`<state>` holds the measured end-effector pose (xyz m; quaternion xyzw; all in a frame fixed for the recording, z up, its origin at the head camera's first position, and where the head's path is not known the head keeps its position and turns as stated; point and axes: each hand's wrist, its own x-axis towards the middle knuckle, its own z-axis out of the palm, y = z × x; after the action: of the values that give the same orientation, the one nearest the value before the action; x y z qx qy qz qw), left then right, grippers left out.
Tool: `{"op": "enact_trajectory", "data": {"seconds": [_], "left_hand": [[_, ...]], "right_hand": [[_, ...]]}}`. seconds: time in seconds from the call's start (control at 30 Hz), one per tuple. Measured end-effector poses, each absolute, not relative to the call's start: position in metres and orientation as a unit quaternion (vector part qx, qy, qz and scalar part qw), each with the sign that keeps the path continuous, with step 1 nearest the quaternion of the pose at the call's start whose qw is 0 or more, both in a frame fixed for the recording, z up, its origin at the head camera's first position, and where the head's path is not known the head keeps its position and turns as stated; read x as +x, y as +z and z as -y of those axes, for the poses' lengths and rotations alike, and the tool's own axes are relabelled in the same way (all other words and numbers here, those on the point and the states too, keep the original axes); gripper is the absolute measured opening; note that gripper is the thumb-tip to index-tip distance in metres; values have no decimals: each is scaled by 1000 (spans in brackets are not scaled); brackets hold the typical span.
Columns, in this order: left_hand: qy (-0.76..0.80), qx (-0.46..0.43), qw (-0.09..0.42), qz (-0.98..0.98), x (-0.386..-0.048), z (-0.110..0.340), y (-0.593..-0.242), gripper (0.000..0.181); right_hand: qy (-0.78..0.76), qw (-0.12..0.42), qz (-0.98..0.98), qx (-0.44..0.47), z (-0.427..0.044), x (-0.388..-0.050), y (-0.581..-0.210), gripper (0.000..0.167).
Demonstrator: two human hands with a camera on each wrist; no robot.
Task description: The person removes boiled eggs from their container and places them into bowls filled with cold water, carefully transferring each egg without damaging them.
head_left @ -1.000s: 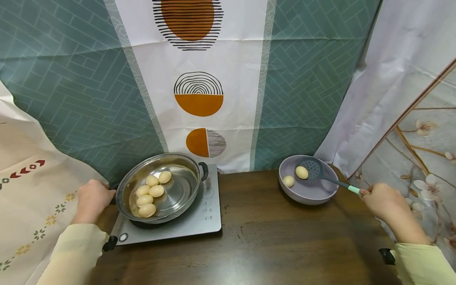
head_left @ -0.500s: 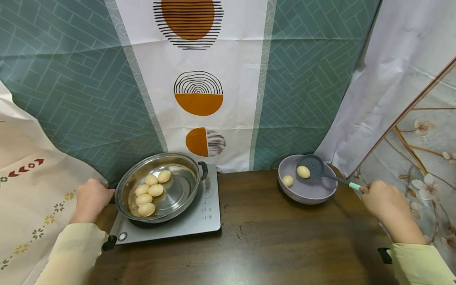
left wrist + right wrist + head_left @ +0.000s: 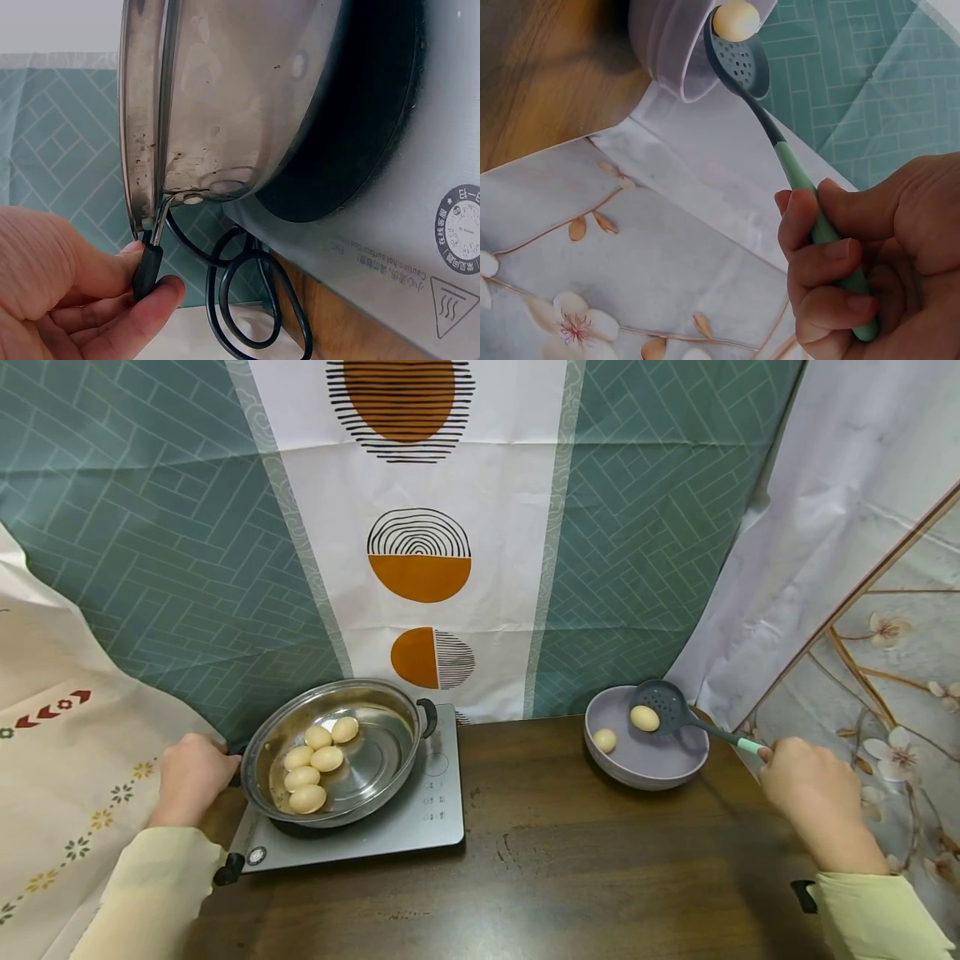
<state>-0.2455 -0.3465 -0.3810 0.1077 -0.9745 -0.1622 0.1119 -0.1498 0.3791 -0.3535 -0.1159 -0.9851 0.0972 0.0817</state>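
Observation:
My left hand (image 3: 193,778) pinches the black side handle (image 3: 148,271) of a wide steel pot (image 3: 408,727) at its left side. Several pale eggs (image 3: 326,760) lie in the left part of the pot. At the right, my right hand (image 3: 813,789) grips the mint-green handle (image 3: 799,174) of a dark grey slotted spoon (image 3: 671,700). Its perforated head is over the back right of a light purple bowl (image 3: 651,777). One egg (image 3: 644,718) sits at the spoon head's edge. Another egg (image 3: 604,741) is in the bowl's left side.
The pot stands on a silver induction cooktop (image 3: 438,810) on a dark wooden table (image 3: 540,852). A looped black cord (image 3: 229,300) hangs behind the cooktop. Patterned cloth hangs at the back and both sides. A second black handle (image 3: 427,718) is on the pot's right.
The slotted spoon's head has moved slightly right and toward the bowl's back rim, and the egg at its edge has shifted right with it. My left hand stays at the pot handle.

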Motion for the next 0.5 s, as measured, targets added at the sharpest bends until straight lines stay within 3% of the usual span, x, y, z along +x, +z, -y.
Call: {"op": "enact_trajectory", "data": {"seconds": [0.5], "left_hand": [[-155,100,120,975,-245,346,-381,27]], "right_hand": [[82,94,984,-125,-374,-150,-358,29]]}}
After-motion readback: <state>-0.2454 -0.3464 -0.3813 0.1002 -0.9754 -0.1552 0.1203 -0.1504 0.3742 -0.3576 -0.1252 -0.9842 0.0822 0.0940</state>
